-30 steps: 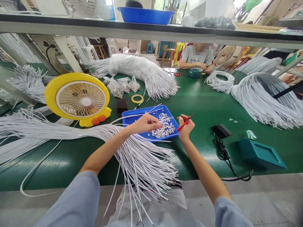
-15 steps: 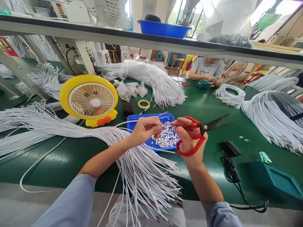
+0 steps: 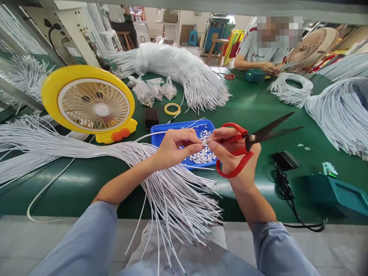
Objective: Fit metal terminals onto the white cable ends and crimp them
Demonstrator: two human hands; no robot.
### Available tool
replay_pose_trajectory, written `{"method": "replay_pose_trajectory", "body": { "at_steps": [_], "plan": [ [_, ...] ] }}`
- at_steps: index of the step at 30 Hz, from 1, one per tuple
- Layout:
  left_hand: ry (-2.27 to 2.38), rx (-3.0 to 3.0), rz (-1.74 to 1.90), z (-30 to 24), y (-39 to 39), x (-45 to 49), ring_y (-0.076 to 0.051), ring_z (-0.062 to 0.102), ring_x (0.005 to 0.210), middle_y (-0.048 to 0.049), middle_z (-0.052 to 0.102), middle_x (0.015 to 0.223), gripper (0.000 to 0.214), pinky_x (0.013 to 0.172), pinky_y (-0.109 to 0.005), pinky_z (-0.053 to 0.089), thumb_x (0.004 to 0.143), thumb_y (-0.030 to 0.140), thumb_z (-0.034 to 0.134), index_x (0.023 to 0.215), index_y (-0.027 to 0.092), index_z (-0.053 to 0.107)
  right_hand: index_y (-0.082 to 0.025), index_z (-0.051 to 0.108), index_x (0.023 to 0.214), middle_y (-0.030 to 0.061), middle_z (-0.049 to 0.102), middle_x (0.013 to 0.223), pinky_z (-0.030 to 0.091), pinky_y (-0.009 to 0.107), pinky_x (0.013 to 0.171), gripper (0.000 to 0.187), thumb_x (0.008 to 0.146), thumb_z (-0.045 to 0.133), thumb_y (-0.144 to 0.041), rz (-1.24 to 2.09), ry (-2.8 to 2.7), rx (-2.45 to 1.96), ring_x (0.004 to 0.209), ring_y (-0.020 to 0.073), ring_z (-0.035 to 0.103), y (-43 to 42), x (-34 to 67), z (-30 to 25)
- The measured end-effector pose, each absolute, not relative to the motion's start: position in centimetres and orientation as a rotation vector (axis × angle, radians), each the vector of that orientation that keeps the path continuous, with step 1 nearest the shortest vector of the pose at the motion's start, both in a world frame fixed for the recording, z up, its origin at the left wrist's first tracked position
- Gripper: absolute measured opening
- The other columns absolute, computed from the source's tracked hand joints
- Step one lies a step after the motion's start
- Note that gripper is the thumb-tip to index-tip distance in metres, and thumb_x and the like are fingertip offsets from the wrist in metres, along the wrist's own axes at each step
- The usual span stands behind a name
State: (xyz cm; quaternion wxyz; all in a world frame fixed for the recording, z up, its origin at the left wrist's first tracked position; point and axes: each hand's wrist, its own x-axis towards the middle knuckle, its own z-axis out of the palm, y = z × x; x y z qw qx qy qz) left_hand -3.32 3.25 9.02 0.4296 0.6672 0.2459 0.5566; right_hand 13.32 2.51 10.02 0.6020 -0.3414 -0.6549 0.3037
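Observation:
My left hand (image 3: 179, 147) is closed in a pinch, with a white cable (image 3: 149, 135) running in behind it from the bundle. My right hand (image 3: 238, 157) has red-handled scissors (image 3: 252, 138) looped over its fingers, the blades parted and pointing away to the right. Its thumb and fingertip meet my left fingertips around something small, mostly hidden. Below both hands lies a blue tray (image 3: 161, 128) of small silvery metal pieces (image 3: 202, 155). A thick bundle of white cables (image 3: 172, 191) spreads under my left forearm and hangs over the table edge.
A yellow fan (image 3: 86, 103) stands left on the green table (image 3: 244, 103). Behind the tray are a phone (image 3: 151, 118), a tape roll (image 3: 172, 109) and bags of small parts (image 3: 148, 92). A black adapter (image 3: 286, 160) and teal box (image 3: 339, 191) sit right. Across sits a person (image 3: 258, 53).
The view has tilted down and moved closer. My hands have come together, so the right fingertips now meet the left ones above the tray. The scissors remain in my right hand.

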Motion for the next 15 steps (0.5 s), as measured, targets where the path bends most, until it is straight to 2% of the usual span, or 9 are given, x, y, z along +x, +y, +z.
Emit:
{"method": "replay_pose_trajectory", "body": {
  "at_steps": [9, 15],
  "plan": [
    [0.607, 1.720, 1.452, 8.80, 3.20, -3.20, -0.006, 0.051, 0.057, -0.0015, 0.062, 0.065, 0.008, 0.046, -0.016, 0.039, 0.076, 0.020, 0.075, 0.074, 0.013, 0.072, -0.027, 0.067, 0.093, -0.0024, 0.069, 0.077, 0.054, 0.031, 0.061, 0.019, 0.077, 0.071, -0.020, 0.650, -1.509, -0.812, 0.067, 0.0132, 0.063, 2.71, 13.33, 9.91],
    [0.619, 1.756, 1.538, 8.56, 3.28, -3.12, -0.006, 0.053, 0.059, -0.0016, 0.063, 0.069, 0.007, 0.049, -0.015, 0.042, 0.083, 0.019, 0.067, 0.080, 0.014, 0.071, -0.026, 0.068, 0.093, -0.0022, 0.068, 0.076, 0.052, 0.029, 0.060, 0.019, 0.075, 0.072, -0.020, 0.722, -1.528, -0.797, 0.066, 0.0132, 0.064, 2.91, 13.00, 9.66]
  ]
}}
